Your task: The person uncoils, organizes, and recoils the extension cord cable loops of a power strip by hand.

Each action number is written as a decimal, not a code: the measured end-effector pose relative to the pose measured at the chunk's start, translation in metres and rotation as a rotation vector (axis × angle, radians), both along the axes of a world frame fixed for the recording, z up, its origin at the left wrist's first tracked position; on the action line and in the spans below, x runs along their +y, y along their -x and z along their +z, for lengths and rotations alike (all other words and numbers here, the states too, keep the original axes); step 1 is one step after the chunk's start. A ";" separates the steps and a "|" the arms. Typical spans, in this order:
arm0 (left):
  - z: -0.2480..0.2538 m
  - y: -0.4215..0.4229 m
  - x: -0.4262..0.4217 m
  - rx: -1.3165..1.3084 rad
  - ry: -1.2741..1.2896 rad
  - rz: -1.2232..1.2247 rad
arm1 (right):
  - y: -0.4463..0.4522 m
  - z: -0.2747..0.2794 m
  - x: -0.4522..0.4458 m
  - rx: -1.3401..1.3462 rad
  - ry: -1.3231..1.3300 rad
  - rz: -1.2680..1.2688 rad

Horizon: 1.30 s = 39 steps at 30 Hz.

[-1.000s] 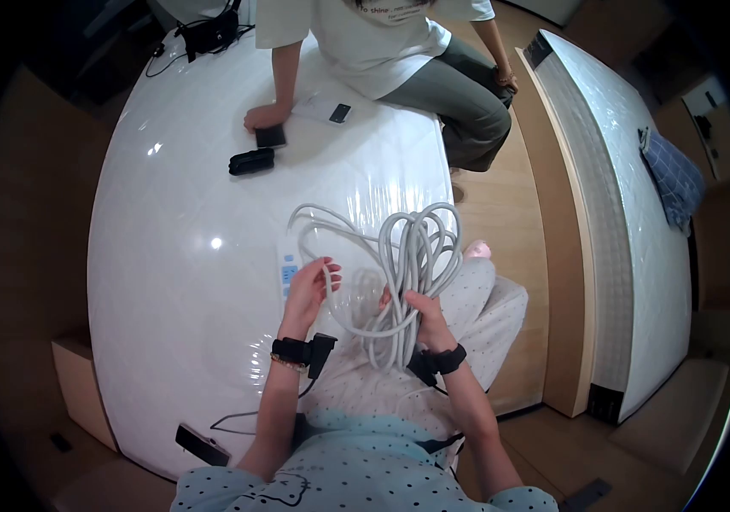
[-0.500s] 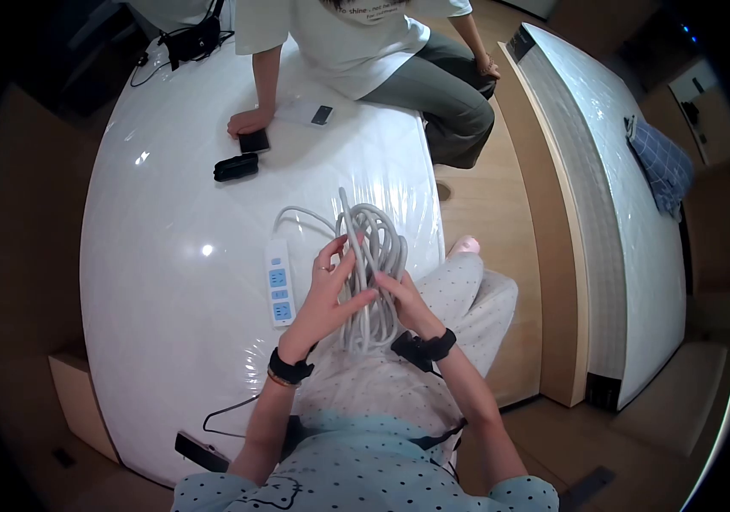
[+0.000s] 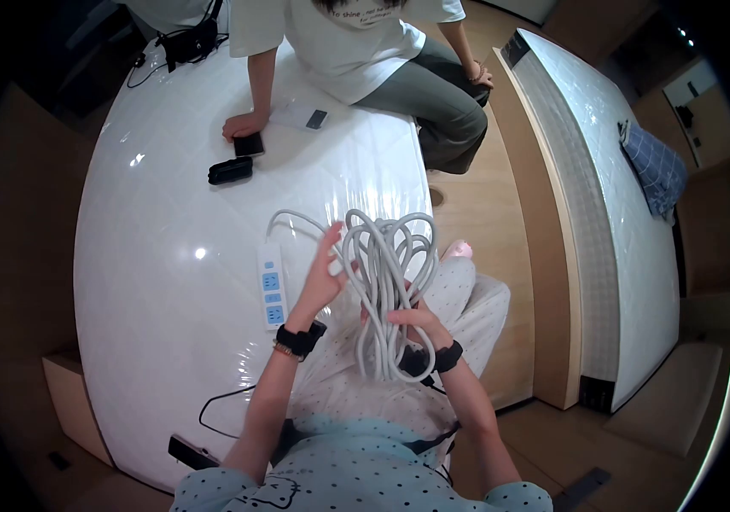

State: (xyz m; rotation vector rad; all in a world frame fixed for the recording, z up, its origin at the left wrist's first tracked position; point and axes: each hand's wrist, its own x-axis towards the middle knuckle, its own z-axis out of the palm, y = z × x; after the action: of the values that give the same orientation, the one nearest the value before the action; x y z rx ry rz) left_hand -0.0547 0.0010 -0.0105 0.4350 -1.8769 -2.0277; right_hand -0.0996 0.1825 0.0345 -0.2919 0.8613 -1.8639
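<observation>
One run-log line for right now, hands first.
right hand: gripping cable coil | left hand: beside coil, grip unclear | power strip: on mattress

The cable [image 3: 375, 282] gripped in the right hand [image 3: 424, 321] looks like smooth plastic with a dull satin sheen. Just left of the grip, the strip [image 3: 273, 299] is smooth, hard-looking plastic. Under the strip, the bed [image 3: 151, 282] wears clear plastic film, very glossy, creased and glinting. Ahead and left of the grip, the pouch [image 3: 230, 171] is mostly matt, its material hard to tell. Nearer than the grip, the trousers [image 3: 335, 375] are soft, matt cloth. To its right, the floor [image 3: 501, 256] looks like smooth, low-sheen wood; farther right, the blanket [image 3: 657, 171] is matt, rumpled cloth.
</observation>
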 end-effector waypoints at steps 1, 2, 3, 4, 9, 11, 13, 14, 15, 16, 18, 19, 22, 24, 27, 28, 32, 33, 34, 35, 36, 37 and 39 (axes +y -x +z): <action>-0.011 0.003 0.009 -0.003 -0.031 -0.052 | -0.001 0.003 -0.001 -0.003 0.033 -0.002; -0.022 0.004 0.010 -0.060 -0.160 -0.204 | -0.003 0.006 -0.003 -0.007 0.067 -0.004; -0.024 0.005 0.010 -0.119 -0.289 -0.356 | -0.003 0.008 -0.003 -0.013 0.102 -0.007; -0.026 0.005 0.011 -0.114 -0.193 -0.381 | -0.003 0.013 -0.001 0.006 0.066 -0.031; 0.032 -0.026 -0.015 -0.188 -0.156 -0.345 | 0.018 0.020 0.016 0.065 -0.157 -0.179; 0.053 -0.041 -0.027 -0.273 -0.123 -0.311 | 0.019 0.027 0.012 0.091 -0.270 -0.305; 0.054 -0.049 -0.026 -0.252 -0.179 -0.234 | 0.017 0.025 0.003 0.097 -0.355 -0.424; 0.053 -0.052 -0.025 -0.227 -0.192 -0.214 | 0.018 0.012 0.001 0.102 -0.374 -0.442; 0.052 -0.054 -0.023 -0.202 -0.204 -0.194 | 0.017 0.000 -0.003 0.101 -0.371 -0.446; 0.049 -0.055 -0.017 -0.166 -0.173 -0.169 | 0.015 -0.009 -0.007 0.100 -0.367 -0.449; 0.042 -0.054 -0.003 -0.091 -0.117 -0.124 | 0.012 -0.012 -0.016 0.123 -0.384 -0.431; 0.041 -0.054 -0.002 -0.079 -0.033 -0.140 | 0.011 -0.009 -0.023 0.162 -0.380 -0.423; 0.042 -0.054 0.000 -0.057 0.140 -0.188 | 0.011 -0.001 -0.036 0.236 -0.404 -0.371; 0.045 -0.055 0.001 -0.064 0.151 -0.207 | 0.009 0.005 -0.039 0.157 -0.346 -0.328; 0.049 -0.052 0.010 -0.093 0.251 -0.200 | 0.007 0.005 -0.038 0.171 -0.319 -0.175; 0.050 -0.051 0.014 -0.053 0.388 -0.222 | 0.007 0.003 -0.038 0.197 -0.318 -0.109; 0.043 -0.050 0.019 0.040 0.561 -0.260 | 0.001 -0.012 -0.044 0.252 -0.324 -0.132; 0.043 -0.049 0.017 0.048 0.514 -0.254 | 0.001 -0.014 -0.045 0.216 -0.327 -0.136; 0.044 -0.048 0.014 0.039 0.554 -0.220 | 0.002 -0.015 -0.046 0.180 -0.330 -0.140; 0.047 -0.047 0.009 0.028 0.594 -0.189 | 0.001 -0.014 -0.048 0.166 -0.338 -0.162; 0.049 -0.048 0.004 0.016 0.634 -0.158 | 0.000 -0.011 -0.050 0.151 -0.347 -0.185; 0.048 -0.051 -0.002 -0.012 0.582 -0.071 | -0.001 -0.009 -0.051 0.135 -0.358 -0.208; 0.039 -0.059 -0.014 -0.066 0.475 0.100 | -0.001 -0.005 -0.051 0.149 -0.334 -0.252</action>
State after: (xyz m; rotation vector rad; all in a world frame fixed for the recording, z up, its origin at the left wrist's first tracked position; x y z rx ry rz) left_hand 0.0046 -0.0130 0.0286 0.4556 -2.2378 -1.4523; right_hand -0.0989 0.1313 0.0297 -0.1176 1.3442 -1.9037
